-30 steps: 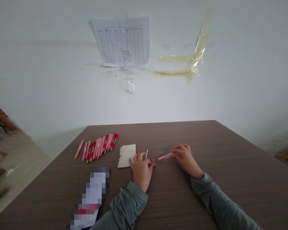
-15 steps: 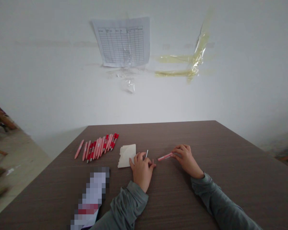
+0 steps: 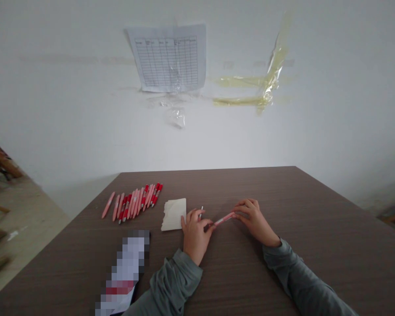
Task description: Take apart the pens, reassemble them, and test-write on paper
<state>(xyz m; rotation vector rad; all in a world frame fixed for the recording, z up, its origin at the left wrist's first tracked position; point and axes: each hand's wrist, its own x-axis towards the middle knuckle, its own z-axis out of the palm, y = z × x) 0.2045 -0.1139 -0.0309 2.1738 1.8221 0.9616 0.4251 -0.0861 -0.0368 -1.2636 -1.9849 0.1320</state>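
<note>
My right hand (image 3: 252, 219) is closed in a pinch on the right end of a pink pen (image 3: 224, 218), which it holds slanted above the table. At the pen's left end, the thumb and fingertips of my left hand (image 3: 197, 235) are pinched together, touching it. The small pink piece seen in those fingers before is hidden now. A thin pale stick (image 3: 201, 210) shows just beyond the left fingers; I cannot tell whether it is held or lies on the table. Close to the left thumb lies a torn cream-coloured piece of paper (image 3: 174, 215).
Several pink and red pens (image 3: 134, 202) lie in a row at the far left of the brown table (image 3: 250, 281). A pixelated long object (image 3: 125, 267) is at the front left. Behind the table, a printed sheet (image 3: 171, 57) is taped to the wall.
My left hand has come to the pen's left end, closing the gap between them. The pen has shifted slightly left and tilts a little more. The pale stick shows less.
</note>
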